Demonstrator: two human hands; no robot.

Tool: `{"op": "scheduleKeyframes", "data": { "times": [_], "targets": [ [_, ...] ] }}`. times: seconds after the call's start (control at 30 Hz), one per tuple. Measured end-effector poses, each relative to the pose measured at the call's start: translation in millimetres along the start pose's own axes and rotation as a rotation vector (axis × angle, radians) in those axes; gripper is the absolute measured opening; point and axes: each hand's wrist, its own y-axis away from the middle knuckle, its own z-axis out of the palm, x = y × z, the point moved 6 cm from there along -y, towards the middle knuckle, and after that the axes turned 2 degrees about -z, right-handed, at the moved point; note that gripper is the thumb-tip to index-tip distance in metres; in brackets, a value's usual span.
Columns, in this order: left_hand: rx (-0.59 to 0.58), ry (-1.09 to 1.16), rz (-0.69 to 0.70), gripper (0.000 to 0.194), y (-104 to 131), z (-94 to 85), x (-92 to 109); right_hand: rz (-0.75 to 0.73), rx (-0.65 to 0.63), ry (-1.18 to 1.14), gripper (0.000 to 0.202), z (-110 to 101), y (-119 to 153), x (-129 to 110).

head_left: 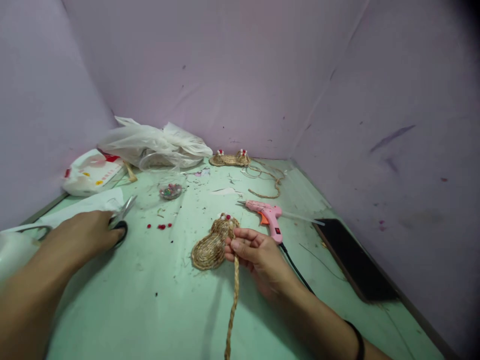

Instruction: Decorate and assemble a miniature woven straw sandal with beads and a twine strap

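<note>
At the left, my left hand (88, 232) is closed on the black handles of a pair of scissors (123, 212), their blades pointing away from me. My right hand (258, 255) pinches a braided straw cord (234, 295) between thumb and fingertips. The cord hangs down toward the table's near edge. Just beyond those fingers is a small woven straw slipper (208, 250) with red and white beads on its upper part. The fingers partly cover its right side, so I cannot tell whether the cord joins it.
A pink glue gun (266, 212) lies behind my right hand, beside a dark phone (356, 260). Loose red beads (162, 227) and a container of beads (170, 191) are at left. Plastic bags (157, 142), a finished-looking straw slipper pair (229, 159) and cord (277, 187) lie farther back.
</note>
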Motion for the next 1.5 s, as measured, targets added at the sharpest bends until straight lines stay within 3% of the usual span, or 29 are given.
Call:
{"op": "scheduleKeyframes", "data": {
  "times": [0.03, 0.07, 0.17, 0.27, 0.37, 0.47, 0.57, 0.73, 0.8, 0.93, 1.13, 1.23, 1.3, 1.4, 1.5],
  "targets": [
    [-0.098, -0.107, -0.115, 0.043, -1, 4.6, -3, 0.004, -0.009, 0.007, 0.037, 1, 1, 1],
    [-0.117, -0.178, -0.229, 0.044, -3, 2.4, -2, 0.007, -0.019, 0.016, 0.037, 1, 1, 3],
    [-0.086, -0.08, -0.399, 0.049, -14, -10.9, 33, 0.027, -0.052, 0.044, 0.033, 3, 2, 9],
    [-0.142, 0.491, -0.58, 0.035, -21, -6.0, 85, 0.082, -0.077, 0.065, 0.031, 6, 5, 18],
    [-0.499, 1.102, -0.694, 0.034, -14, 20.3, 147, 0.123, -0.105, 0.077, 0.031, 11, 10, 26],
    [-0.542, 1.389, -0.772, 0.023, -7, 27.7, 175, 0.141, -0.124, 0.098, 0.031, 13, 12, 30],
    [-0.493, 1.441, -0.809, 0.017, -4, 31.2, 172, 0.099, -0.111, 0.119, 0.028, 10, 10, 26],
    [-0.379, 1.484, -0.918, 0.02, -2, 41.7, 146, -0.026, -0.028, 0.122, 0.029, -2, 3, 8],
    [-0.352, 1.518, -0.96, 0.02, -2, 44.9, 138, -0.021, -0.11, 0.187, 0.036, 3, 4, 4],
    [-0.332, 1.593, -0.991, 0.02, -4, 45.0, 132, 0.004, -0.29, 0.372, 0.031, 19, 14, 7],
    [-0.37, 1.634, -0.938, 0.021, -5, 40.7, 143, 0.24, -0.436, 0.329, 0.052, 31, 25, 42],
    [-0.389, 1.662, -0.944, 0.019, -5, 40.0, 149, 0.245, -0.515, 0.325, 0.051, 36, 31, 53],
    [-0.372, 1.7, -1.031, 0.017, -2, 40.1, 149, 0.238, -0.557, 0.323, 0.045, 38, 34, 57],
    [-0.418, 1.768, -1.243, 0.018, 4, 41.9, 151, 0.139, -0.585, 0.445, 0.03, 38, 37, 53],
    [-0.54, 1.814, -1.328, 0.022, 8, 41.4, 159, -0.206, -0.678, 0.789, 0.019, 43, 43, 35]
  ]
}}
